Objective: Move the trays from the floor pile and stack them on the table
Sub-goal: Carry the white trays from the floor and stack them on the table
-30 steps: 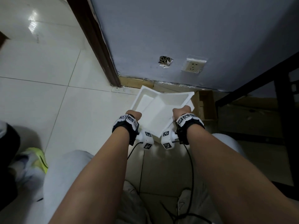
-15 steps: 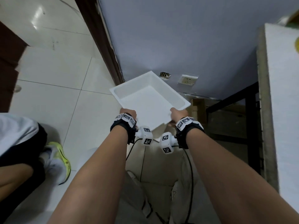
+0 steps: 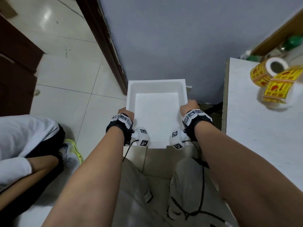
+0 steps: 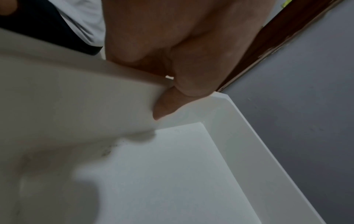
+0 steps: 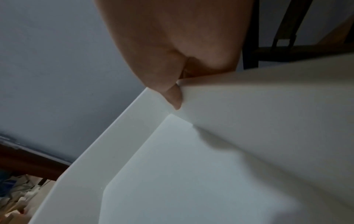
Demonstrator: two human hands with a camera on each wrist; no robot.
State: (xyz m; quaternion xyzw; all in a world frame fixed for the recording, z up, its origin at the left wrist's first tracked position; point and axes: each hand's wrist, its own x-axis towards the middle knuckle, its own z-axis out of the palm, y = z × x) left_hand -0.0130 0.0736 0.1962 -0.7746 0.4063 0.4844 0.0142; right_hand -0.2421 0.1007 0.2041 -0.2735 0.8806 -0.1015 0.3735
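Note:
I hold one white rectangular tray (image 3: 156,112) level in the air in front of me, above the floor and left of the table. My left hand (image 3: 126,113) grips its left rim, with the thumb (image 4: 164,106) hooked over the wall inside. My right hand (image 3: 188,106) grips the right rim the same way, thumb (image 5: 175,98) inside the wall. The tray (image 4: 172,174) is empty (image 5: 191,174). The white table (image 3: 262,145) stands to the right, its top about level with the tray. The floor pile is hidden from view.
A yellow label roll (image 3: 268,71) and loose yellow labels (image 3: 277,90) lie at the table's far end. A grey wall (image 3: 164,38) is straight ahead, a dark door frame (image 3: 105,43) to its left. Another person (image 3: 24,145) crouches at the left.
The tray has come up from the floor pile and been turned square to me. My view has risen, and the table top with the label roll has come into sight.

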